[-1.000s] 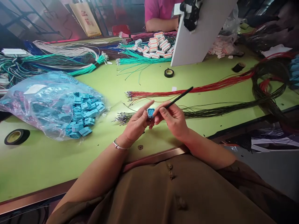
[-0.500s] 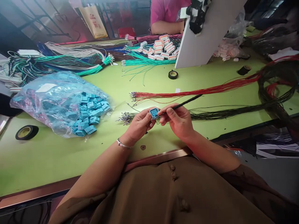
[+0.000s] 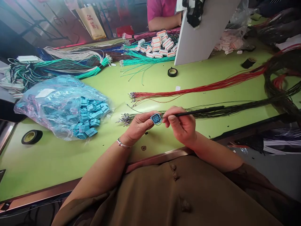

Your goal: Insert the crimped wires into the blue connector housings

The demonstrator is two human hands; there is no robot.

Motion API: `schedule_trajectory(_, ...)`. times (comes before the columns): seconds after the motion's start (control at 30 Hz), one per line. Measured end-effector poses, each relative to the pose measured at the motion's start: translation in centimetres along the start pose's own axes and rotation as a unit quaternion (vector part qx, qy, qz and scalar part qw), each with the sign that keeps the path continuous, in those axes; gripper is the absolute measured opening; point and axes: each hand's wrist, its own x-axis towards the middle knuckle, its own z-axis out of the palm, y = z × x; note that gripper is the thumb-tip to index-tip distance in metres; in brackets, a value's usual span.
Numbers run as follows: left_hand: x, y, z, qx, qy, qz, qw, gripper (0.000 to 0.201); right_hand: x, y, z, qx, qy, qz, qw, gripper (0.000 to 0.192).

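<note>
A small blue plastic connector (image 3: pixel 155 119), its face a grid of square holes, sits pinched in the left hand (image 3: pixel 138 125) above the green desk (image 3: pixel 70 157). The right hand (image 3: pixel 182 125) grips 1 thin black wire (image 3: pixel 199 111) touching it.

Bright, even light, soft shadows; wide-angle bending and blur at edges.

The table (image 3: pixel 199 78) is light green. On it lie red wires (image 3: pixel 211 86), black wires (image 3: pixel 235 109) and green wires (image 3: pixel 141 61). Left of the red wires is a clear bag (image 3: pixel 58 103) of blue plugs (image 3: pixel 90 117), and the plug (image 3: pixel 156 119) in the hands is blue too.
</note>
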Motion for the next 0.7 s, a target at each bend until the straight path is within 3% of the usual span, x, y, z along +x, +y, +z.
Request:
schedule_trajectory(0.23, -0.04, 0.58, 0.42, 0.031, -0.013, 0.005, 0.999, 0.036, -0.19, 0.08, 0.28, -0.06, -0.025, -0.014, 0.998, 0.011)
schedule_trajectory(0.7, 0.0, 0.53, 0.54, 0.001, -0.02, 0.009, 1.0, 0.035, -0.23, 0.32, 0.37, -0.062, -0.029, -0.012, 0.998, 0.011)
